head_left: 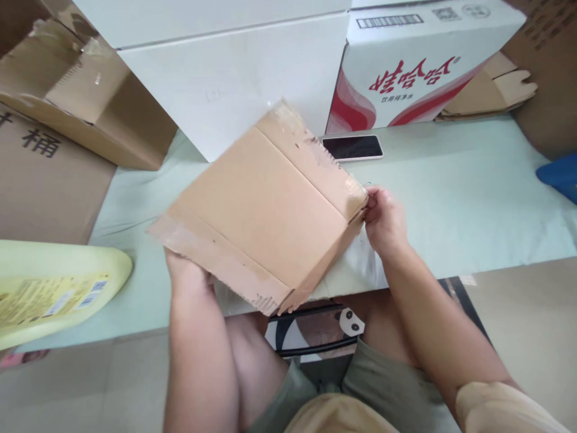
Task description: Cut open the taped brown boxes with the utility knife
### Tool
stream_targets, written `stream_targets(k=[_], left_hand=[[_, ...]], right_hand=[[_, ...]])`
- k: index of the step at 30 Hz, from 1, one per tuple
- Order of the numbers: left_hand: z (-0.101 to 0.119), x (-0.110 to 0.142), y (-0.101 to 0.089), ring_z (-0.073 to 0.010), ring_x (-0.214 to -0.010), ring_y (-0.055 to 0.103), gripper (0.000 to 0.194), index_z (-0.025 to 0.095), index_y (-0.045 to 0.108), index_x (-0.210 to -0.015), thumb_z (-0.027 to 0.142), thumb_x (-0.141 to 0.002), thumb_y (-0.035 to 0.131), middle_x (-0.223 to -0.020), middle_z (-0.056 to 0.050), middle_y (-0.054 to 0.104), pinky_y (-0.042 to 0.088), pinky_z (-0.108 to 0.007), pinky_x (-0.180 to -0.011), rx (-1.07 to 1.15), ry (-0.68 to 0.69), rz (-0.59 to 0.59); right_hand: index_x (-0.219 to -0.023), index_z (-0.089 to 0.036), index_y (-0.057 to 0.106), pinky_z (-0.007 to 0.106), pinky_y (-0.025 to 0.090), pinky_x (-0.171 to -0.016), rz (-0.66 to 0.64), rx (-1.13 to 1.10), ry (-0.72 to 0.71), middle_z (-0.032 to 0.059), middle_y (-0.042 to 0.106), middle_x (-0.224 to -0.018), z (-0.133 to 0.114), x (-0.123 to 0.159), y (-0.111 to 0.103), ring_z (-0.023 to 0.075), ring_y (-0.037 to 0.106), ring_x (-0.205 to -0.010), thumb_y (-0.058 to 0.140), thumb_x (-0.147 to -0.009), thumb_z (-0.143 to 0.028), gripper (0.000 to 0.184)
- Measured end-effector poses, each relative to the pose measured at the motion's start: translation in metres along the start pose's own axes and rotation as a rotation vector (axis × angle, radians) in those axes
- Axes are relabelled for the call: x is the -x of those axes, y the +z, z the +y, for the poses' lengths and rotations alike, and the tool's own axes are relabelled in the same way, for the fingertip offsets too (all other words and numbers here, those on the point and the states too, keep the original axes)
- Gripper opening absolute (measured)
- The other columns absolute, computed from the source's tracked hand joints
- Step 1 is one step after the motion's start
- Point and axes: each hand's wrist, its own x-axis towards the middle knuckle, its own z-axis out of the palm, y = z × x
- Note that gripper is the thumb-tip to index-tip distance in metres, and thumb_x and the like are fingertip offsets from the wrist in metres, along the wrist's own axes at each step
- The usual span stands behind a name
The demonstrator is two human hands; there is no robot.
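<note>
A brown cardboard box (265,201), flattened or nearly so, is held up at a slant over the table, with torn edges and strips of clear tape. My left hand (189,270) grips it from beneath at its lower left edge; most of those fingers are hidden behind the board. At the box's right corner, my right hand (383,213) pinches the edge between thumb and fingers. Just behind the box lies a phone (354,147) with a dark screen, partly covered by the cardboard.
White cartons (252,78) and a red-printed water carton (406,72) stand along the back. Open brown boxes (103,114) are at the left, above a yellow bottle (63,294). Folded cardboard (487,93) and a blue object (559,177) sit to the right on the pale green tablecloth (473,192).
</note>
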Motion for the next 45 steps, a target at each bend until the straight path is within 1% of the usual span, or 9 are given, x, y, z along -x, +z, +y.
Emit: stream_targets(k=[6,10,13,17,23,30,37,41,45], left_hand=[[0.027,0.019,0.020,-0.0327,-0.142,0.062,0.026,0.027,0.074,-0.082,0.040,-0.099,0.060,-0.105,0.004,0.083,0.063,-0.055,-0.090,0.026,-0.102,-0.331],[0.028,0.015,0.029,-0.0326,-0.149,0.055,0.034,0.030,0.075,-0.106,0.053,-0.082,0.080,-0.120,-0.003,0.081,0.059,-0.051,-0.112,0.206,0.066,-0.264],[0.026,0.014,0.032,-0.0308,-0.151,0.052,0.048,0.032,0.072,-0.121,0.054,-0.080,0.082,-0.126,-0.005,0.079,0.052,-0.050,-0.121,0.246,0.060,-0.292],[0.028,0.021,0.032,-0.0316,-0.148,0.055,0.049,0.034,0.069,-0.131,0.050,-0.085,0.070,-0.128,-0.004,0.078,0.048,-0.052,-0.123,0.263,0.075,-0.315],[0.031,0.030,0.031,-0.0326,-0.147,0.056,0.052,0.035,0.073,-0.124,0.037,-0.072,0.073,-0.123,-0.002,0.080,0.049,-0.052,-0.122,0.323,0.014,-0.358],[0.028,0.026,0.030,-0.0277,-0.122,0.069,0.041,0.026,0.073,-0.108,0.024,-0.067,0.076,-0.105,-0.003,0.079,0.055,-0.043,-0.108,0.364,-0.057,-0.233],[0.035,0.016,0.010,-0.0231,-0.100,0.069,0.039,0.029,0.073,-0.103,0.033,-0.065,0.078,-0.112,-0.003,0.074,0.060,-0.035,-0.080,0.425,-0.243,-0.210],[0.042,0.012,0.009,-0.0198,-0.079,0.065,0.034,0.030,0.072,-0.096,0.031,-0.063,0.076,-0.093,-0.003,0.071,0.059,-0.034,-0.071,0.385,-0.269,-0.111],[0.044,0.011,0.021,-0.0164,-0.061,0.056,0.042,0.023,0.067,-0.089,0.028,-0.048,0.074,-0.076,0.000,0.062,0.053,-0.032,-0.058,0.385,-0.274,-0.027]], right_hand=[[-0.096,-0.026,0.064,0.036,0.058,-0.083,-0.090,0.020,0.071,0.0071,0.074,-0.107,0.007,-0.016,-0.016,0.0229,0.072,-0.099,0.054,-0.087,-0.081,0.056],[-0.114,-0.029,0.061,0.028,0.056,-0.069,-0.049,-0.141,0.232,0.0032,0.074,-0.113,0.007,-0.014,-0.006,0.0158,0.070,-0.083,0.079,-0.071,-0.071,0.063],[-0.109,-0.026,0.063,0.025,0.049,-0.053,-0.255,-0.279,0.374,0.0007,0.074,-0.093,-0.001,-0.006,0.005,0.0119,0.062,-0.060,0.086,-0.064,-0.071,0.067],[-0.092,-0.024,0.067,0.031,0.060,-0.065,-0.391,-0.310,0.468,0.0034,0.075,-0.083,-0.013,0.004,0.018,0.0181,0.070,-0.070,0.093,-0.059,-0.062,0.057],[-0.094,-0.024,0.066,0.029,0.055,-0.056,-0.275,-0.255,0.418,0.0017,0.071,-0.079,-0.010,0.009,0.025,0.0168,0.066,-0.065,0.091,-0.062,-0.064,0.057],[-0.098,-0.025,0.056,0.024,0.032,-0.034,-0.474,-0.152,0.287,-0.0081,0.050,-0.062,-0.019,0.024,0.018,0.0067,0.034,-0.040,0.078,-0.077,-0.077,0.060],[-0.098,-0.031,0.058,0.024,0.027,-0.033,0.074,-0.169,-0.034,-0.0056,0.059,-0.071,-0.054,0.015,-0.012,0.0061,0.035,-0.039,0.080,-0.083,-0.065,0.044],[-0.092,-0.034,0.058,0.025,0.035,-0.037,0.667,-0.140,-0.277,-0.0047,0.071,-0.087,-0.079,-0.002,-0.084,0.0079,0.057,-0.050,0.097,-0.067,-0.050,0.049],[-0.091,-0.032,0.056,0.029,0.046,-0.044,0.899,0.088,-0.297,-0.0014,0.078,-0.103,-0.089,-0.023,-0.177,0.0092,0.066,-0.051,0.090,-0.077,-0.045,0.039]])
